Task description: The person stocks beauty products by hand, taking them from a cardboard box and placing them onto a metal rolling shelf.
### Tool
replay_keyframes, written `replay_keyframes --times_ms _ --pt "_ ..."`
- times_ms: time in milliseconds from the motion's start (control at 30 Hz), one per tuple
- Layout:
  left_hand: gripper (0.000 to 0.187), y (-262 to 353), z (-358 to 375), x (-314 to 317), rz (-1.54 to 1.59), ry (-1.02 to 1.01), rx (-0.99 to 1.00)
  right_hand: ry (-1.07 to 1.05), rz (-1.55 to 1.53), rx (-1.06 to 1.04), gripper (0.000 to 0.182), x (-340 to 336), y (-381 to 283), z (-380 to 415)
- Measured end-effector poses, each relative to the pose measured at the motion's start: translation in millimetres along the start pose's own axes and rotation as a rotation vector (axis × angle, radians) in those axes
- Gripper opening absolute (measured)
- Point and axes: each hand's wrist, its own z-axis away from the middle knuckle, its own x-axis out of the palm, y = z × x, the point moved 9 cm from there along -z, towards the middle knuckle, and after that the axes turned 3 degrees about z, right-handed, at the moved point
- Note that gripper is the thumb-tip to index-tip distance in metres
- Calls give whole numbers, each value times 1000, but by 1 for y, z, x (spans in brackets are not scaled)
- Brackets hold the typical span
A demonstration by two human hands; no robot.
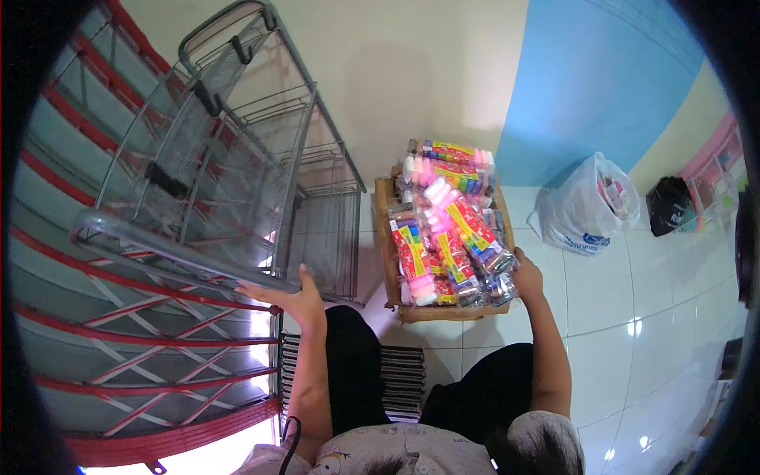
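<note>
My left hand [294, 302] is at the lower rail of a grey metal wire rack [297, 158], its fingers stretched out against the rail and its thumb pointing up. In front of my knees, a cardboard box [392, 301] sits on the floor, heaped with clear plastic packets [471, 226] that have red and yellow labels, pink ends and rainbow-coloured contents. My right hand [528, 275] is closed at the box's right side, beside the packets. Its fingertips are partly hidden there.
A folding shutter gate [158, 340] with red bars runs along the left. A white plastic bag [582, 210] and a black bag [669, 204] stand by the wall at right. A striped mat [402, 380] lies under my legs on the tiled floor.
</note>
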Motion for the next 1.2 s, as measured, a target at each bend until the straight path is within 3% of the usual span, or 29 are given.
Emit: replay_keyframes --times_ms 133,267,300,367,467,533,567,667,733,967,1000,1067,1100,1133,1200 --pt "109 -31 -32 17 192 -69 -60 -41 11 60 56 -5 -5 12" --pt "106 -86 -59 40 67 -108 -17 -32 16 198 56 3 13 30" --pt "103 -90 -65 46 203 -143 -135 -31 -28 231 57 6 20 37" --pt "103 -122 -79 57 261 -233 -174 3 -114 233 57 6 25 51" --pt "101 -137 -88 59 329 -296 -175 19 -210 326 55 5 77 80" --pt "99 -110 -93 48 451 -308 -126 23 -252 382 55 -1 106 104" --pt "98 -96 -93 36 328 -281 -39 21 -278 411 54 -3 119 119" --pt "72 -138 -86 39 124 -615 83 3 -353 469 54 -5 141 151" --pt "59 -124 -101 22 285 -564 -127 -8 -409 493 54 -4 141 158" --pt "41 -149 -112 10 318 -600 -81 -74 -744 424 54 -13 126 150" --pt "38 -151 -108 9 336 -592 -86 -80 -739 423 54 -16 126 148" --pt "33 -152 -107 10 333 -614 -101 -29 -442 547 53 -46 113 146" --pt "30 -151 -109 10 312 -633 -101 -33 -373 466 53 -39 132 144" --pt "28 -151 -110 11 296 -647 -97 -43 -377 608 44 -61 103 144" --pt "24 -156 -109 12 341 -610 -113 89 -282 601 39 -85 100 141"
